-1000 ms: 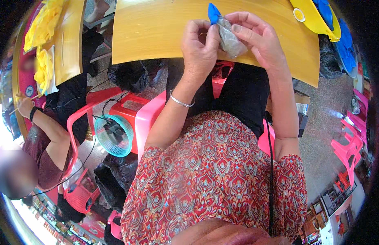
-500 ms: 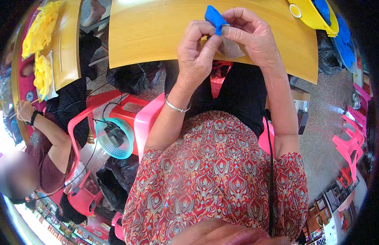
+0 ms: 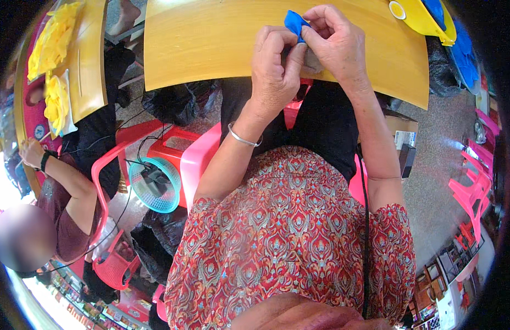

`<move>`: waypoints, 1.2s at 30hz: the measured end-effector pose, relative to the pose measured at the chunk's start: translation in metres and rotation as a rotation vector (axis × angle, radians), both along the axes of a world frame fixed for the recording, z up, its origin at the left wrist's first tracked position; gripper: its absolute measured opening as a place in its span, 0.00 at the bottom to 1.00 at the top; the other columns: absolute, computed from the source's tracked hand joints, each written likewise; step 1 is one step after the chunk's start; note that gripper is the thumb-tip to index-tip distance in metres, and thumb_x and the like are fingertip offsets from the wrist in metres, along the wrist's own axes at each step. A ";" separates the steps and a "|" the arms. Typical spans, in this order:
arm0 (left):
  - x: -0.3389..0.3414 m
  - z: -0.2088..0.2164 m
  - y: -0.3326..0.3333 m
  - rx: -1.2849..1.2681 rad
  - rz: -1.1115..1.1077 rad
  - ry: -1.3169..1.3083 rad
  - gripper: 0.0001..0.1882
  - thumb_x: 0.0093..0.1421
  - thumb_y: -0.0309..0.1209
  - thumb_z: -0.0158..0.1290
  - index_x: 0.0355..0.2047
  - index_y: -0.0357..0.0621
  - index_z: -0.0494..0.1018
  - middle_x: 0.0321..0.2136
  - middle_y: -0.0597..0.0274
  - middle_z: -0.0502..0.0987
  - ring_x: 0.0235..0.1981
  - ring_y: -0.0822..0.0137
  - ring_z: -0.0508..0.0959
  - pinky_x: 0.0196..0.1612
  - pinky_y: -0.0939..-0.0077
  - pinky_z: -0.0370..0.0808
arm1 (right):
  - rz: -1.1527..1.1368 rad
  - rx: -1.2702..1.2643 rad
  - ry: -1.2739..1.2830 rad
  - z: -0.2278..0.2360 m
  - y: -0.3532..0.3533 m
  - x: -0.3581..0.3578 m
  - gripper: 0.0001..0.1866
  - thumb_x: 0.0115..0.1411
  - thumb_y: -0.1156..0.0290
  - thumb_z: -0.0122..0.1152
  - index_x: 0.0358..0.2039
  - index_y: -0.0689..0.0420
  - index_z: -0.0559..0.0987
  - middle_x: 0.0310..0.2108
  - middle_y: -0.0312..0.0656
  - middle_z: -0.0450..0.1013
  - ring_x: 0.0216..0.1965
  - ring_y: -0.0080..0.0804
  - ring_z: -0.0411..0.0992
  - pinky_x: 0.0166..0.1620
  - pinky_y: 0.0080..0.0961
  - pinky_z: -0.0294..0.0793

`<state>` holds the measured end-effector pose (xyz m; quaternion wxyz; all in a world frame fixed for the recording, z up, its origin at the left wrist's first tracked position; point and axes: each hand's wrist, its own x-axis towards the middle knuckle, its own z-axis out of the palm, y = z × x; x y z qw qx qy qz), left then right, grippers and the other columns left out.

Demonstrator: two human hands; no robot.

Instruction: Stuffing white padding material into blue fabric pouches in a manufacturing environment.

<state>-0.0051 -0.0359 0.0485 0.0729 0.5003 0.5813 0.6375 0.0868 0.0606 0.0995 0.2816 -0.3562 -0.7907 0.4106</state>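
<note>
A small folded piece of blue fabric (image 3: pixel 294 23) sits between my hands, over the near part of the wooden table (image 3: pixel 211 49). My left hand (image 3: pixel 277 63) pinches its lower end between thumb and curled fingers. Thumb and fingers of my right hand (image 3: pixel 337 47) grip the same piece from the other side. Below the fingers hangs a thin, sheer greyish piece (image 3: pixel 311 63), partly covered by my hands. Whether it joins the blue fabric I cannot make out.
At the upper right stand a yellow basket (image 3: pixel 417 22) and a tray of blue pieces (image 3: pixel 463 55). Yellow pieces (image 3: pixel 54 41) lie on another table at the left, where a co-worker (image 3: pixel 62 192) sits. A turquoise basket (image 3: pixel 154 184) holding a black object rests beside my pink chair (image 3: pixel 203 154).
My left hand has shifted slightly right and turned more upright. The blue piece has moved a little right and shows less above my fingers. The sheer part is now more hidden.
</note>
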 end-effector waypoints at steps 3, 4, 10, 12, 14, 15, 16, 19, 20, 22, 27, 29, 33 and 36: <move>0.006 0.005 0.003 -0.001 0.036 0.048 0.13 0.51 0.19 0.59 0.34 0.37 0.67 0.30 0.54 0.70 0.33 0.56 0.71 0.37 0.70 0.71 | 0.038 -0.056 0.079 -0.036 0.021 0.001 0.10 0.53 0.77 0.62 0.36 0.62 0.74 0.28 0.36 0.74 0.30 0.22 0.73 0.34 0.19 0.73; 0.006 0.005 0.005 0.010 0.056 0.119 0.12 0.52 0.19 0.58 0.34 0.37 0.67 0.30 0.55 0.70 0.31 0.59 0.72 0.35 0.71 0.71 | 0.328 -0.237 0.524 -0.054 0.033 -0.002 0.09 0.54 0.78 0.61 0.36 0.61 0.74 0.29 0.35 0.73 0.31 0.21 0.72 0.35 0.19 0.73; 0.002 -0.005 0.003 -0.063 0.096 -0.330 0.08 0.58 0.23 0.56 0.34 0.38 0.67 0.28 0.65 0.70 0.27 0.75 0.71 0.31 0.82 0.71 | 0.354 -0.602 0.420 -0.034 0.028 0.015 0.15 0.58 0.76 0.63 0.47 0.61 0.77 0.38 0.35 0.76 0.41 0.20 0.72 0.47 0.19 0.72; 0.004 -0.002 0.004 -0.093 0.123 -0.412 0.08 0.59 0.24 0.56 0.34 0.39 0.67 0.26 0.71 0.70 0.25 0.82 0.69 0.28 0.87 0.69 | 0.357 -0.569 0.432 -0.035 0.027 0.017 0.14 0.58 0.75 0.62 0.46 0.61 0.77 0.38 0.35 0.76 0.40 0.20 0.72 0.46 0.19 0.72; 0.006 0.002 0.004 -0.089 0.161 -0.391 0.08 0.58 0.24 0.57 0.33 0.38 0.67 0.24 0.68 0.71 0.24 0.79 0.70 0.28 0.84 0.69 | 0.317 -0.460 0.384 -0.040 0.026 0.018 0.12 0.58 0.77 0.62 0.43 0.61 0.79 0.37 0.34 0.76 0.40 0.20 0.72 0.46 0.18 0.72; 0.006 0.005 0.004 -0.084 0.200 -0.371 0.09 0.56 0.24 0.58 0.32 0.37 0.67 0.23 0.65 0.71 0.23 0.76 0.71 0.27 0.80 0.70 | 0.316 -0.460 0.385 -0.041 0.026 0.019 0.12 0.58 0.77 0.62 0.43 0.61 0.79 0.37 0.34 0.76 0.40 0.20 0.72 0.46 0.18 0.72; 0.006 0.008 0.004 -0.085 0.202 -0.370 0.09 0.56 0.24 0.58 0.32 0.37 0.67 0.23 0.65 0.71 0.23 0.76 0.71 0.27 0.80 0.70 | 0.299 -0.422 0.379 -0.039 0.023 0.019 0.11 0.58 0.77 0.62 0.42 0.61 0.79 0.37 0.34 0.76 0.40 0.20 0.72 0.46 0.18 0.72; 0.004 0.014 0.004 -0.092 0.269 -0.306 0.08 0.55 0.25 0.58 0.29 0.39 0.68 0.23 0.71 0.70 0.24 0.81 0.68 0.27 0.86 0.67 | 0.296 -0.390 0.381 -0.038 0.017 0.017 0.10 0.58 0.78 0.62 0.41 0.61 0.80 0.37 0.34 0.76 0.40 0.20 0.72 0.46 0.18 0.72; 0.003 0.014 0.005 -0.094 0.290 -0.320 0.08 0.55 0.24 0.58 0.28 0.39 0.68 0.23 0.71 0.70 0.24 0.81 0.68 0.27 0.86 0.67 | 0.308 -0.394 0.388 -0.039 0.016 0.017 0.10 0.58 0.78 0.62 0.42 0.61 0.79 0.36 0.34 0.76 0.40 0.19 0.72 0.46 0.17 0.72; 0.000 0.013 0.006 -0.096 0.313 -0.335 0.07 0.54 0.23 0.57 0.28 0.39 0.68 0.22 0.71 0.69 0.24 0.81 0.68 0.27 0.86 0.67 | 0.319 -0.407 0.420 -0.042 0.014 0.016 0.11 0.58 0.78 0.62 0.43 0.61 0.79 0.37 0.34 0.75 0.40 0.19 0.72 0.47 0.18 0.71; -0.005 0.004 0.006 -0.070 0.338 -0.322 0.06 0.53 0.20 0.55 0.30 0.38 0.69 0.24 0.69 0.71 0.25 0.79 0.69 0.29 0.84 0.69 | 0.433 -0.437 0.472 -0.030 0.009 0.016 0.14 0.58 0.79 0.61 0.46 0.61 0.77 0.40 0.35 0.74 0.43 0.20 0.71 0.49 0.19 0.70; 0.000 0.014 0.007 -0.037 0.313 -0.358 0.07 0.53 0.20 0.55 0.32 0.37 0.69 0.25 0.66 0.72 0.26 0.77 0.71 0.31 0.81 0.70 | 0.443 -0.475 0.503 -0.027 0.009 0.014 0.16 0.57 0.80 0.61 0.47 0.61 0.76 0.41 0.35 0.73 0.44 0.20 0.71 0.50 0.19 0.70; 0.010 0.013 0.004 0.076 0.194 -0.157 0.09 0.55 0.19 0.54 0.37 0.36 0.70 0.28 0.60 0.74 0.30 0.71 0.74 0.36 0.76 0.73 | 0.357 -0.449 0.519 -0.039 0.014 0.013 0.17 0.57 0.79 0.62 0.47 0.61 0.75 0.40 0.34 0.73 0.43 0.20 0.71 0.50 0.19 0.70; 0.005 0.018 -0.002 0.016 0.112 -0.224 0.09 0.57 0.21 0.55 0.38 0.36 0.70 0.30 0.61 0.75 0.32 0.72 0.75 0.39 0.78 0.73 | 0.263 -0.321 0.449 -0.031 0.009 0.011 0.16 0.57 0.79 0.62 0.47 0.61 0.75 0.39 0.33 0.73 0.42 0.19 0.71 0.49 0.18 0.70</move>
